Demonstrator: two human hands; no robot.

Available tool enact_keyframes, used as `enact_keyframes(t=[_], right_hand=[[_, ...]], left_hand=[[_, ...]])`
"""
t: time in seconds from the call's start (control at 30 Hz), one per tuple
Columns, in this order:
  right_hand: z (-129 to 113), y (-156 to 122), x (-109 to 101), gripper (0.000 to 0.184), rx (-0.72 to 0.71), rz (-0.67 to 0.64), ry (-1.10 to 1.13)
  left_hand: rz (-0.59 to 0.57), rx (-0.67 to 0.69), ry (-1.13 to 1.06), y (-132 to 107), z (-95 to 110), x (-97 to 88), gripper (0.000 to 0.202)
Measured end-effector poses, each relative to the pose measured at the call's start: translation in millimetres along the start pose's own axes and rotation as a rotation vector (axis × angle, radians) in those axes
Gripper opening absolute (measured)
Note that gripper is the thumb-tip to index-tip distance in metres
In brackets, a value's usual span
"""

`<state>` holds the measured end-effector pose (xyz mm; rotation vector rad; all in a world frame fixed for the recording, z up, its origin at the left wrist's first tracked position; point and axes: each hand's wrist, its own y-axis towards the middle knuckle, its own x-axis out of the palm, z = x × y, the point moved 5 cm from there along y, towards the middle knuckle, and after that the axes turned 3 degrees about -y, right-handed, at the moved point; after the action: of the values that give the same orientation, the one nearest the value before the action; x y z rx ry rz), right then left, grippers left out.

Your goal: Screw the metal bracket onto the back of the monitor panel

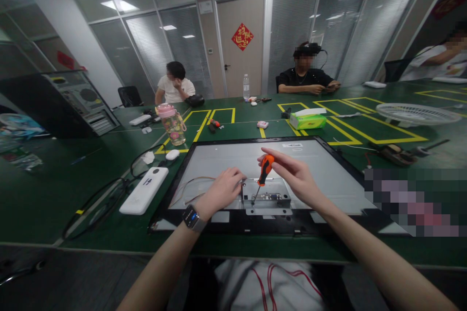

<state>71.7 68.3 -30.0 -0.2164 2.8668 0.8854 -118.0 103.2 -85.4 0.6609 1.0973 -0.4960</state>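
A display panel (226, 163) lies flat on the table, its pale grey back upward within a black frame. Near its front edge sits a metal bracket (266, 189) with connector ports facing me. My right hand (294, 172) has its thumb and fingers around the handle of an orange-and-black screwdriver (266, 167). The screwdriver tilts slightly, its tip down at the left front of the bracket. My left hand (226, 187), wearing a watch (192, 217) on the wrist, presses its curled fingers against the bracket's left side. Thin wires (193, 182) run beside that hand.
Left of the panel are a white power bank (144, 191), black cables (97, 204) and a drink bottle (171, 124). Behind it stands a green tissue pack (308, 119). A white fan grille (416, 114) and a dark tool (399, 154) lie right. Other people sit across the table.
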Motion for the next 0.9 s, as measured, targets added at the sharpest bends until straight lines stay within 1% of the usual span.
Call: enact_keyframes(t=[0.07, 0.13, 0.23, 0.27, 0.3, 0.33, 0.37, 0.47, 0.53, 0.6, 0.7, 0.9], right_hand=[[-1.1, 0.4, -1.8, 0.029, -0.028, 0.043, -0.037], [-3.5, 0.6, -1.6, 0.028, -0.062, 0.038, -0.06], [-4.3, -0.3, 5.1, 0.041, -0.05, -0.096, -0.012], [-3.8, -0.8, 6.9, 0.044, -0.038, -0.127, 0.003], [-3.5, -1.1, 7.2, 0.046, -0.032, -0.126, 0.005], [-3.4, -1.0, 5.8, 0.046, -0.034, -0.092, -0.006], [-3.5, -0.7, 2.7, 0.045, -0.042, -0.03, -0.028], [-6.0, 0.1, -12.0, 0.039, -0.09, 0.209, -0.107], [-8.9, 0.5, -21.1, 0.035, -0.132, 0.314, -0.164], [-11.9, 1.5, -26.6, 0.03, -0.181, 0.341, -0.23], [-14.2, 2.6, -29.0, 0.026, -0.229, 0.319, -0.318], [-13.5, 2.0, -22.6, 0.023, -0.254, 0.266, -0.376]], left_hand=[[-0.001, -0.003, -0.002, -0.4, 0.6, -0.3, 0.028], [-0.002, -0.004, 0.0, -0.8, 1.3, -0.9, 0.028], [-0.013, -0.011, 0.003, -0.5, 1.9, -1.6, 0.028], [-0.018, -0.015, 0.003, -0.2, 2.0, -1.7, 0.028], [-0.023, -0.018, 0.003, 0.1, 2.1, -1.8, 0.029], [-0.025, -0.021, 0.003, 0.3, 2.1, -2.0, 0.029], [-0.025, -0.022, 0.002, 0.5, 2.1, -2.2, 0.029], [-0.016, -0.018, -0.009, 0.3, 1.9, -2.6, 0.03], [-0.013, -0.015, -0.018, -0.1, 1.3, -2.3, 0.029], [-0.014, -0.016, -0.022, -0.5, 0.4, -1.6, 0.029], [-0.021, -0.018, -0.021, -0.6, -0.6, -0.6, 0.029], [-0.01, -0.004, -0.014, 0.2, -1.3, 0.6, 0.028]])
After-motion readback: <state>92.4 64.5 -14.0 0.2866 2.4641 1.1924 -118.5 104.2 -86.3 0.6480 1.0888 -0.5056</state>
